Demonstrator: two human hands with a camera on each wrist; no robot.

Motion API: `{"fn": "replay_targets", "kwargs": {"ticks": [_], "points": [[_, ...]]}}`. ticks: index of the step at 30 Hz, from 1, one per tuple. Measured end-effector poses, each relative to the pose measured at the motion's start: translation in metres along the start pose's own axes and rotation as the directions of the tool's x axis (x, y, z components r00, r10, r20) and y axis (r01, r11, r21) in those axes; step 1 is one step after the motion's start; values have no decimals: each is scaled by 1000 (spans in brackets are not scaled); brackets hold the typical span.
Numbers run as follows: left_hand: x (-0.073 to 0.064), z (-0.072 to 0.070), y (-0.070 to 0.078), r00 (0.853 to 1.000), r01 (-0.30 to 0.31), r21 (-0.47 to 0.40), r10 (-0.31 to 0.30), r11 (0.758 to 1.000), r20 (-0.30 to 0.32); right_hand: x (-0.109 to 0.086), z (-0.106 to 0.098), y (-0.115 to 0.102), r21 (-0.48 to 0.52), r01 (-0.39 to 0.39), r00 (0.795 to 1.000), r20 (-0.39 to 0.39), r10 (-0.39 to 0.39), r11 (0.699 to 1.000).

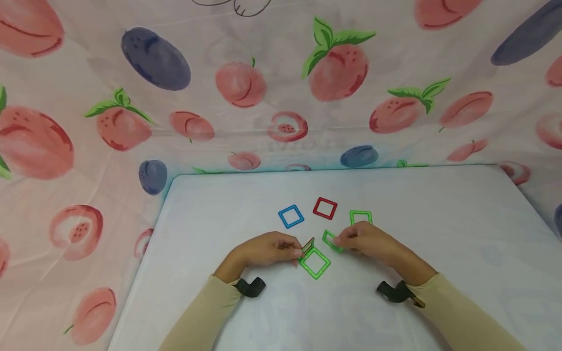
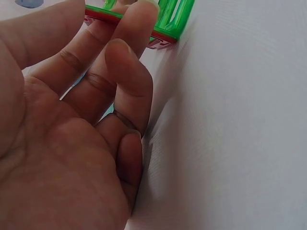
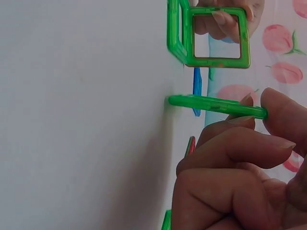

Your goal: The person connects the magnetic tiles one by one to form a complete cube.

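My left hand (image 1: 270,249) pinches an upright square magnetic tile (image 3: 218,63), green with a reddish edge, between thumb and fingers. It stands along one side of a green square tile (image 1: 323,271) that lies flat on the table. To the right, my right hand (image 1: 373,240) pinches another green square tile (image 3: 206,102) by its edge between thumb and fingertips. This tile is held on edge, its lower side at or near the tabletop, apart from the joined pair. In the left wrist view, curled fingers partly cover the upright tile.
Behind the hands lie a blue square tile (image 1: 295,224) and a red square tile (image 1: 328,200). Just beyond my right hand is one more green square tile (image 1: 361,212), partly covered by it. A fruit-patterned cloth (image 1: 263,122) hangs behind the white table (image 1: 210,204).
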State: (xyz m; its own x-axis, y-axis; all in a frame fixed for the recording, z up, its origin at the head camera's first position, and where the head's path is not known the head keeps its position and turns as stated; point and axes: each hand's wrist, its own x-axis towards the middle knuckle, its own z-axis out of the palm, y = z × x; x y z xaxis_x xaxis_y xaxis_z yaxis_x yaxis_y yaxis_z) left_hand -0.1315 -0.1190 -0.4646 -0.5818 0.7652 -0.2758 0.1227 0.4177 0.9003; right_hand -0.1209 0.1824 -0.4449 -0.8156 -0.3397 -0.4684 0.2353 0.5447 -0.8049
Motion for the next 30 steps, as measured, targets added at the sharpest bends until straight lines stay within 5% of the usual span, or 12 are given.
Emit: {"fn": "replay_targets", "kwargs": {"ticks": [30], "points": [[-1, 0, -3, 1000, -22, 42, 22, 999, 1, 4, 27, -7, -53, 70, 998, 12, -69, 996]]}}
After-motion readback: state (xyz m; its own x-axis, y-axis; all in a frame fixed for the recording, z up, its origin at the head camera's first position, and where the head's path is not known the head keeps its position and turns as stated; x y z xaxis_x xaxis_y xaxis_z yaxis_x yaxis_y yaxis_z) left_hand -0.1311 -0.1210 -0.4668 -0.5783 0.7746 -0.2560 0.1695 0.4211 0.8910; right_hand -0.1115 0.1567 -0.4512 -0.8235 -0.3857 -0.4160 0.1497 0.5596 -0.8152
